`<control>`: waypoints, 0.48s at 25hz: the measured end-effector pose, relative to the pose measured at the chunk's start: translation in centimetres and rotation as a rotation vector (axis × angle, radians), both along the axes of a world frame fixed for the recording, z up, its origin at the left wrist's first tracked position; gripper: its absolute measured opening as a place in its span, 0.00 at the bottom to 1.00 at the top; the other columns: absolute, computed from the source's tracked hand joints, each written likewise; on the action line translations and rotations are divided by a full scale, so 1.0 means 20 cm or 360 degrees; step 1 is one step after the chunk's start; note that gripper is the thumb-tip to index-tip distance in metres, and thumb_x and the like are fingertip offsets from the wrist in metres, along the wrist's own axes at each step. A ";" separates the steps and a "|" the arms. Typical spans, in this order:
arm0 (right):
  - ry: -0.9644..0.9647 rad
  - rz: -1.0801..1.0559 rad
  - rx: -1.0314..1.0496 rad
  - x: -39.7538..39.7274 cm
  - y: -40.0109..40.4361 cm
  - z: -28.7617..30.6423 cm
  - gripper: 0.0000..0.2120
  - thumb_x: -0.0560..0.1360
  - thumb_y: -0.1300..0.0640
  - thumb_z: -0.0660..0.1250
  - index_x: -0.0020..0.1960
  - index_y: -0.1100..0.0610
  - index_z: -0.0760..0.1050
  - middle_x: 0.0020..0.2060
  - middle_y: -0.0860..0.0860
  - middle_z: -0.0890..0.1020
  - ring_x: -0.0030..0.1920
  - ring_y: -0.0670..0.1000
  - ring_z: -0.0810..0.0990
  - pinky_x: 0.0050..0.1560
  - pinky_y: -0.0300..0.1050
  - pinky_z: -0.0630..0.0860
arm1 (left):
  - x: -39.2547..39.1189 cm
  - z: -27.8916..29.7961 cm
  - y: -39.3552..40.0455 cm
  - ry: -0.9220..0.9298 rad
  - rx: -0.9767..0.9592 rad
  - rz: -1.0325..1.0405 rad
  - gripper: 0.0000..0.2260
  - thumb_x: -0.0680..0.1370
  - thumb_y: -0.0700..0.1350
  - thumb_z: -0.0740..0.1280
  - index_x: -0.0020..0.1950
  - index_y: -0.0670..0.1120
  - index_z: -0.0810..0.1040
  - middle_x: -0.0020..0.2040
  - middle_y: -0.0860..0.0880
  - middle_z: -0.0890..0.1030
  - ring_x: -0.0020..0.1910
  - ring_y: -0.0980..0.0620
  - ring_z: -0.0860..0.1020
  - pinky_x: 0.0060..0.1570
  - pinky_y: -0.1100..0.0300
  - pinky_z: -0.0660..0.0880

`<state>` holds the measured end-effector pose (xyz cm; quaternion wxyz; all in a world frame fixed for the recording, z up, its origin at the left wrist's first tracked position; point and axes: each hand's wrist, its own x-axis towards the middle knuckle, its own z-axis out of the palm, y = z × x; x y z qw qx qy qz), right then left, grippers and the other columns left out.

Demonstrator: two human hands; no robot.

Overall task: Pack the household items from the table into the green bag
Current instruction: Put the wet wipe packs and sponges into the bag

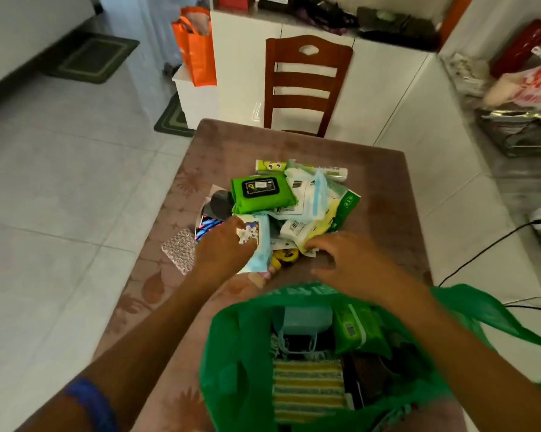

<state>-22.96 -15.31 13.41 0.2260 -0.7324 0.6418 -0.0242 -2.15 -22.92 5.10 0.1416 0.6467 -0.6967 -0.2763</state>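
A pile of household packets lies mid-table, topped by a green wipes pack (263,191) and white sachets (306,198). My left hand (224,251) grips a light blue tissue pack (258,241) at the pile's near left edge. My right hand (353,260) hovers over the pile's near right edge, fingers spread, holding nothing. The green bag (231,347) stands open at the near table edge; inside are a striped yellow cloth (308,389), a green pack (358,328) and a teal box (306,319).
The table (384,182) has a brownish floral cover. A wooden chair (303,85) stands at its far end before white cabinets. An orange bag (196,45) sits far left. A patterned pouch (178,249) lies left of the pile. A black cable (481,251) crosses the floor right.
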 end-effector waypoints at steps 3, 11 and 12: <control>0.0013 0.0012 -0.0005 0.01 -0.16 -0.20 0.17 0.73 0.51 0.67 0.62 0.48 0.75 0.57 0.50 0.82 0.55 0.53 0.79 0.55 0.52 0.75 | -0.13 -0.32 -0.24 -0.0540 0.0366 -0.0120 0.40 0.66 0.68 0.65 0.70 0.50 0.58 0.68 0.38 0.68 0.63 0.34 0.69 0.59 0.41 0.69; -0.0259 0.0376 0.0182 -0.26 -0.03 -0.30 0.29 0.68 0.33 0.68 0.65 0.43 0.73 0.61 0.42 0.78 0.62 0.46 0.72 0.63 0.46 0.68 | -0.24 -0.52 -0.41 -0.0057 0.0518 0.0321 0.48 0.57 0.56 0.77 0.71 0.55 0.56 0.65 0.36 0.67 0.58 0.32 0.73 0.56 0.42 0.74; -0.0359 0.0377 0.0244 -0.30 0.00 -0.27 0.31 0.66 0.32 0.69 0.66 0.42 0.72 0.62 0.40 0.76 0.63 0.44 0.70 0.65 0.44 0.66 | -0.21 -0.46 -0.40 0.0087 0.0470 0.0335 0.45 0.55 0.55 0.76 0.68 0.55 0.60 0.61 0.39 0.72 0.55 0.36 0.75 0.53 0.43 0.76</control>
